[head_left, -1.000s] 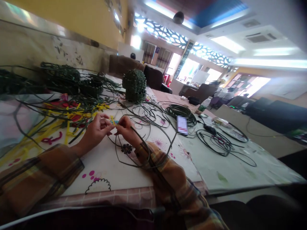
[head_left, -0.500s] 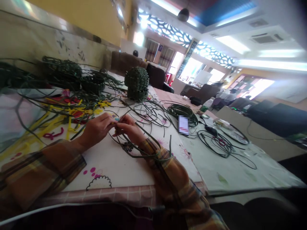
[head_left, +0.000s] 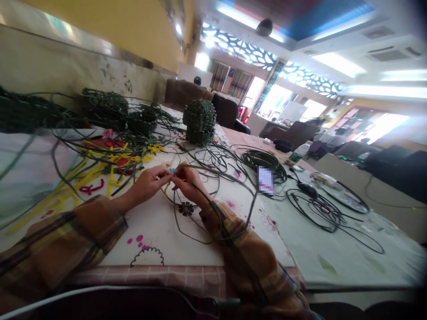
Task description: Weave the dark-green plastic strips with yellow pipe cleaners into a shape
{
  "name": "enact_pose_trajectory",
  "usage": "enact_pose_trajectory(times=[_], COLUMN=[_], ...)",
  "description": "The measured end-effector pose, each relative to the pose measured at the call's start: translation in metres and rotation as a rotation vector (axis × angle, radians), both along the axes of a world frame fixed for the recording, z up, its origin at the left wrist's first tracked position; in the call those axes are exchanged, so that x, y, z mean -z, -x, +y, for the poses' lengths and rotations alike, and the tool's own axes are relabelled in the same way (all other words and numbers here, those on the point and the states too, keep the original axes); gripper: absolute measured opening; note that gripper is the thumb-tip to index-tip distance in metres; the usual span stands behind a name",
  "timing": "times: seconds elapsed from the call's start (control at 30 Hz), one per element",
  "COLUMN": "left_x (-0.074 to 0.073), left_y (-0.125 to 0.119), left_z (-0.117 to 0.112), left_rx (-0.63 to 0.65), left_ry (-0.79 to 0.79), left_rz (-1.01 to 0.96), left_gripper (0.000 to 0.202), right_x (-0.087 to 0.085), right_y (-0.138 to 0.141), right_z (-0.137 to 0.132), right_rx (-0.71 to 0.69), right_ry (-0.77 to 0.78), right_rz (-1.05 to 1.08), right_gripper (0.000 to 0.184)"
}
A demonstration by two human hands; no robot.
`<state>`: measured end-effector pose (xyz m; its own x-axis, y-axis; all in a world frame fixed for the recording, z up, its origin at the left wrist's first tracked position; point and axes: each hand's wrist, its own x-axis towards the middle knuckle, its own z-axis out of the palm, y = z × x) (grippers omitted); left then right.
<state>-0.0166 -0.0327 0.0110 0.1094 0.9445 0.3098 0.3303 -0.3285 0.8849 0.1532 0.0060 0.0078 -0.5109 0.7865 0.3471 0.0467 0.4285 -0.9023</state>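
Note:
My left hand [head_left: 151, 183] and my right hand [head_left: 189, 182] meet fingertip to fingertip above the table. Both are closed in a pinch. At their tips shows a small teal piece [head_left: 171, 170], too small to name. A long dark green strip [head_left: 248, 213] runs from my right hand and loops out over my right forearm. A bit of yellow strip [head_left: 166, 190] hangs under the fingers. My own fingers partly hide what they grip. Behind my hands stands a woven dark green basket-like piece [head_left: 199, 120].
Yellow strips [head_left: 96, 171] and red pieces lie to the left, with more green weaving [head_left: 106, 106] by the wall. Coiled green strips [head_left: 263, 162], a phone [head_left: 266, 180], a black mouse-like object [head_left: 307, 190] and a bottle [head_left: 300, 151] occupy the right side. People sit farther back.
The view has shifted, so everything sits lower and farther right. The green strip's loop has swung wider to the right of my right forearm. Both hands stay pinched together.

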Motion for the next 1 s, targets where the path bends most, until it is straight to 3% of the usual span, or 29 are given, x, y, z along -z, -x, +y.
enact_pose_trajectory(times=[0.07, 0.2, 0.37, 0.5, 0.6, 0.67, 0.77, 0.83, 0.9, 1.0], left_x=[-0.001, -0.001, 0.001, 0.001, 0.0, 0.001, 0.007, 0.011, 0.013, 0.014], left_y=[0.001, 0.006, 0.01, 0.006, 0.0, -0.004, -0.007, -0.008, -0.006, -0.003], left_z=[-0.001, 0.0, 0.003, -0.002, -0.006, -0.007, -0.004, 0.0, 0.003, 0.006], left_rx=[-0.023, 0.038, 0.005, -0.096, -0.101, -0.067, 0.052, 0.062, 0.018, -0.145], left_ry=[-0.167, -0.337, -0.622, -0.717, -0.545, -0.257, 0.256, 0.44, 0.439, 0.192], left_rz=[0.128, 0.278, 0.507, 0.565, 0.376, 0.088, -0.347, -0.453, -0.418, -0.273], left_gripper=[0.026, 0.024, 0.018, 0.023, 0.021, 0.021, 0.028, 0.03, 0.029, 0.036], right_x=[0.003, -0.002, -0.009, -0.009, -0.007, -0.006, -0.006, -0.007, -0.008, -0.008], right_y=[0.001, -0.002, -0.007, -0.006, -0.002, 0.0, 0.002, 0.003, 0.003, 0.003], right_z=[0.004, 0.005, 0.0, -0.003, -0.004, -0.005, -0.006, -0.007, -0.008, -0.006], right_rx=[-0.06, -0.171, -0.232, -0.271, -0.258, -0.214, -0.046, 0.077, 0.145, 0.229], right_ry=[0.139, 0.338, 0.437, 0.464, 0.423, 0.337, 0.085, -0.089, -0.171, -0.163], right_rz=[0.128, 0.217, 0.264, 0.28, 0.258, 0.216, 0.051, -0.102, -0.214, -0.285], right_gripper=[0.032, 0.039, 0.042, 0.04, 0.039, 0.037, 0.03, 0.025, 0.025, 0.027])
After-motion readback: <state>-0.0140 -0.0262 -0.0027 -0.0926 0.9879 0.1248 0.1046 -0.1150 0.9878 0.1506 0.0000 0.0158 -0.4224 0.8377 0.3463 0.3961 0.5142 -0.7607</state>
